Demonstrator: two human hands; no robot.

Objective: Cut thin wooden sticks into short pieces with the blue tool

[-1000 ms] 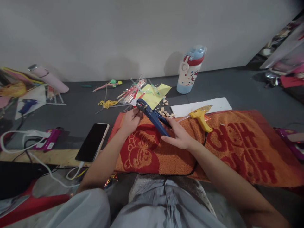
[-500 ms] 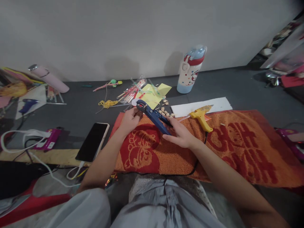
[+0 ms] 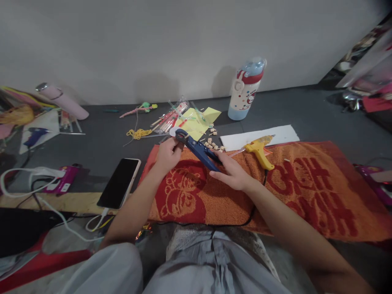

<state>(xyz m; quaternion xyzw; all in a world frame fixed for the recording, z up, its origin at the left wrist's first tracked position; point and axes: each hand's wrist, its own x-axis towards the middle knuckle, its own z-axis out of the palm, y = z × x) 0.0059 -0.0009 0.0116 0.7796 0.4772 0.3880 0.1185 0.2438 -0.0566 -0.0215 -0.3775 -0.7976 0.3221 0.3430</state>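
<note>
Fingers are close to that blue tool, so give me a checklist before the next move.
1. Blue hand tool held at its handles by the right hand: ok.
2. Left hand clear of the tool's head: not ok, right beside it.
3. What the left hand pinches: cannot tell, too small.
4. Yellow glue gun apart from both hands: ok.
5. Glue gun cool: cannot tell.
6. Bottle standing away from both hands: ok.

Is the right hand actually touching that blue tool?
Touching. In the head view, the right hand holds the blue tool by its handles, between thumb and fingers.
</note>
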